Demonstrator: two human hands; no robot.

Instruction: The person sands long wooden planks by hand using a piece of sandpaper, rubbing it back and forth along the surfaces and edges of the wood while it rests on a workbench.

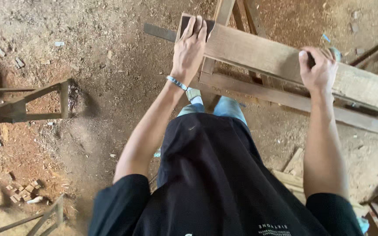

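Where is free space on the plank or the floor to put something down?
The plank top is bare between the left hand, pressing a dark sanding block, and the right hand. The sawdust floor between the small wooden frame and the legs is open. Under the plank, crossbars crowd.

A woodworking shop: sawdust floor (101, 100), timber frames (27, 105).
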